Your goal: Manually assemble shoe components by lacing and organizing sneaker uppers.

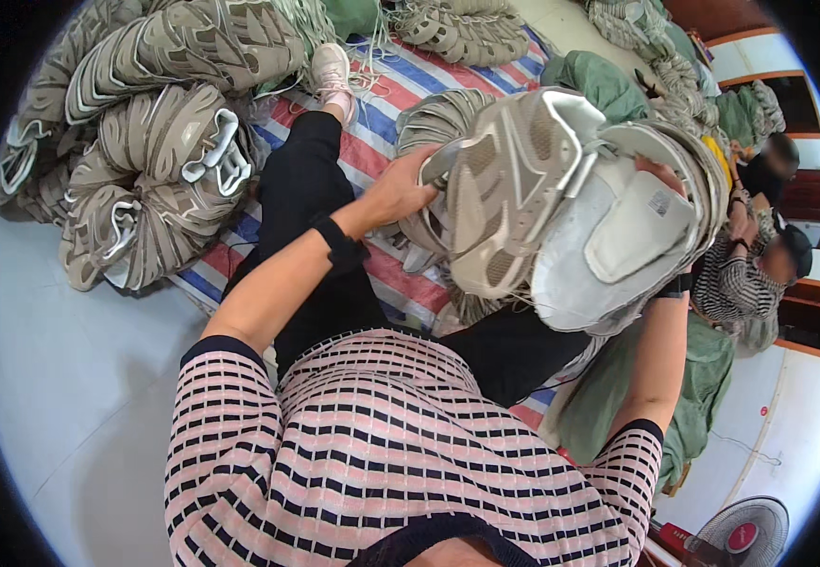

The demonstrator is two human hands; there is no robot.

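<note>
A grey-beige shoe upper [514,194] is held up over the lap, just beside a nested stack of uppers [575,260] whose pale lining is turned toward the head. The near edge of the upper is pinched between the thumb and fingers of the left hand [408,186]. The right hand [661,174] is mostly hidden by the stack; a few fingers are seen inside its raised rim, but whether they are curled tight or merely laid there cannot be told. As far as can be judged, work on this stack is only partly done: its pieces are leaned apart at the front, and no finished tie around it can be made out. More uppers are nested on the striped sheet [372,137] just beyond the hands, and these are perhaps left to be handled. At the left, a rounded bundle [160,194] and a long curved row [193,61] are packed closely and seem further along. Loose white cords [369,74] are strewn near the outstretched foot. How many pieces are left in all cannot be told.
</note>
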